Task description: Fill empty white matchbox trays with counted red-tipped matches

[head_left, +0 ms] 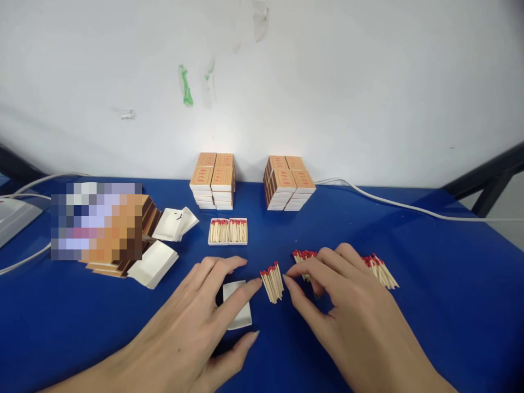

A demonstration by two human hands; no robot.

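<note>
A small bundle of red-tipped matches lies on the blue table between my hands. My left hand is spread over an empty white tray, with one fingertip at the bundle's left edge. My right hand is just right of the bundle, thumb and index tips close together; whether they touch is unclear. Partly behind it is a second group of matches, and past its knuckles a third. Two white trays filled with matches sit side by side farther back.
Two stacks of orange matchboxes, left and right, stand near the white wall. Flat white trays and brown-orange sleeves lie at the left beside a blurred patch. A white cable runs along the back right.
</note>
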